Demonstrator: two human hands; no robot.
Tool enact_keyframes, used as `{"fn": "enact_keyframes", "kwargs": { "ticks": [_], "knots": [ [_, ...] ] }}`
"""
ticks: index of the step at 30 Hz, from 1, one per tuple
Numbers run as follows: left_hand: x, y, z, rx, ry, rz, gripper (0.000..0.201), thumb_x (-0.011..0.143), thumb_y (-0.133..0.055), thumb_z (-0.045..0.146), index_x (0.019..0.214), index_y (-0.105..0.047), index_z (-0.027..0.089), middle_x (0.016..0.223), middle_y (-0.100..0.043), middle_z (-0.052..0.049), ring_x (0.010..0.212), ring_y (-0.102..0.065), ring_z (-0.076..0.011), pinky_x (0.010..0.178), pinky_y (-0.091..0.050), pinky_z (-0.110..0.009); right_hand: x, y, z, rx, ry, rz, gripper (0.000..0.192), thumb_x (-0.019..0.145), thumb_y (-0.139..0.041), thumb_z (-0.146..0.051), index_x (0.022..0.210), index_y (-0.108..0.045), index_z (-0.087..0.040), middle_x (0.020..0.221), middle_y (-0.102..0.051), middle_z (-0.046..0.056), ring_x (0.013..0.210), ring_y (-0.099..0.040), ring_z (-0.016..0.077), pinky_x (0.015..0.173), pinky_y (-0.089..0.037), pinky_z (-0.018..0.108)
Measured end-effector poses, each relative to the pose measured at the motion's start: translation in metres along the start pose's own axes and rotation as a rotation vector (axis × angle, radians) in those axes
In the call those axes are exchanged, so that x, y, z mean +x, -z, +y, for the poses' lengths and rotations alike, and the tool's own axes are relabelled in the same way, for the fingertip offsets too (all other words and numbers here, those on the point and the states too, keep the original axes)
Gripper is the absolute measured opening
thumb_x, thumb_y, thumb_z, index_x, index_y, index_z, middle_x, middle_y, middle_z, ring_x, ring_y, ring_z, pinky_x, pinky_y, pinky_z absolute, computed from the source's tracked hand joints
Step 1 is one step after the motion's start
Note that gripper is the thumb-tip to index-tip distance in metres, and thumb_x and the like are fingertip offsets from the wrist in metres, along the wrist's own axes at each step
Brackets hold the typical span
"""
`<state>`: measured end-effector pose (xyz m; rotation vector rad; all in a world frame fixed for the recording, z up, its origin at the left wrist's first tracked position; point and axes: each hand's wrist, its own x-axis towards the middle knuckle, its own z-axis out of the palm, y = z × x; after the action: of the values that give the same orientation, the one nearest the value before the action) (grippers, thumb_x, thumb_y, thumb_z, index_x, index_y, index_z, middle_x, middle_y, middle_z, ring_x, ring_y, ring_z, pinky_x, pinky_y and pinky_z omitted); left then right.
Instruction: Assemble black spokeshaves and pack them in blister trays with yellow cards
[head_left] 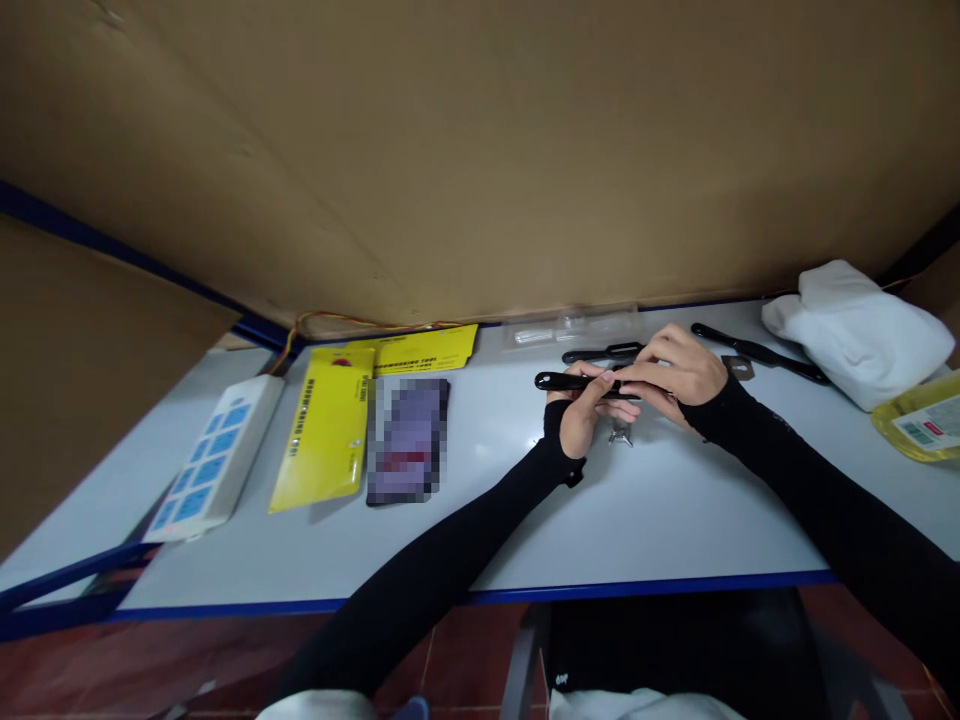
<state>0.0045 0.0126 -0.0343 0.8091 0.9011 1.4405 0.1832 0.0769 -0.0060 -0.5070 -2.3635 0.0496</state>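
Both hands meet over the middle of the white table [675, 520], a little toward its far edge. The left hand [581, 420] and the right hand [675, 372] are close together, and both are clamped on one long black tool [564, 381], which lies level between them. Its rounded end sticks out to the left of the left hand. The fingers of the right hand cover the other end, so I cannot tell its shape there.

Just under the hands a small metal piece [620, 435] lies on the table. Just behind the hands lies a second black tool [600, 353], and behind that a clear plastic package [570, 326]; what is in it is too faint to tell. To the right of the right hand there are a flat metal part [739, 367] and a long black handle [757, 351], then a folded white cloth [855, 330]. Further right, at the edge of the view, is a yellow container [919, 418] with a label; its small writing cannot be read.

Well to the left of the left hand lie a blurred dark phone [409, 440], two yellow packages [330, 425] with black print too small to read, and a white power strip [214, 455] with blue switches.
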Motion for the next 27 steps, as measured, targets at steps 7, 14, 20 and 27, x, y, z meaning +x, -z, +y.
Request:
{"fn": "enact_keyframes", "kwargs": {
  "ticks": [7, 14, 20, 27],
  "knots": [
    [0.001, 0.001, -0.001, -0.005, -0.022, 0.058, 0.039, 0.072, -0.09, 0.042, 0.075, -0.058, 0.019, 0.059, -0.065, 0.003, 0.049, -0.07, -0.0207, 0.05, -0.063, -0.034, 0.004, 0.003, -0.016, -0.07, -0.066, 0.117, 0.044, 0.085, -0.081, -0.044, 0.056, -0.058, -0.021, 0.06, -0.056, 0.002, 0.073, -0.05, 0.0205, 0.069, -0.043, 0.037],
    [0.002, 0.002, 0.001, -0.027, -0.024, 0.0, 0.041, 0.073, -0.088, 0.045, 0.081, -0.058, 0.019, 0.06, -0.071, -0.001, 0.053, -0.074, -0.0257, 0.05, -0.064, -0.036, 0.004, 0.005, -0.02, 0.112, -0.088, 0.091, 0.024, 0.095, -0.063, -0.019, 0.116, -0.075, -0.023, 0.094, -0.07, 0.007, 0.087, -0.058, 0.0212, 0.077, -0.053, 0.037],
    [-0.002, 0.0, 0.005, -0.004, 0.014, -0.053, 0.047, 0.071, -0.089, 0.051, 0.08, -0.056, 0.019, 0.06, -0.073, -0.003, 0.054, -0.075, -0.0284, 0.05, -0.064, -0.037, 0.005, 0.004, -0.01, 0.226, -0.043, 0.054, 0.017, 0.097, -0.067, -0.021, 0.107, -0.08, -0.027, 0.088, -0.076, 0.002, 0.08, -0.059, 0.0179, 0.075, -0.054, 0.034],
    [-0.001, 0.002, 0.001, -0.009, 0.03, -0.057, 0.046, 0.073, -0.088, 0.051, 0.08, -0.056, 0.019, 0.057, -0.069, 0.0, 0.054, -0.075, -0.0279, 0.05, -0.064, -0.036, 0.004, -0.014, -0.011, 0.003, -0.124, 0.149, 0.023, 0.094, -0.073, -0.04, 0.081, -0.077, -0.022, 0.069, -0.065, 0.004, 0.074, -0.053, 0.0201, 0.067, -0.047, 0.034]
  ]
}}
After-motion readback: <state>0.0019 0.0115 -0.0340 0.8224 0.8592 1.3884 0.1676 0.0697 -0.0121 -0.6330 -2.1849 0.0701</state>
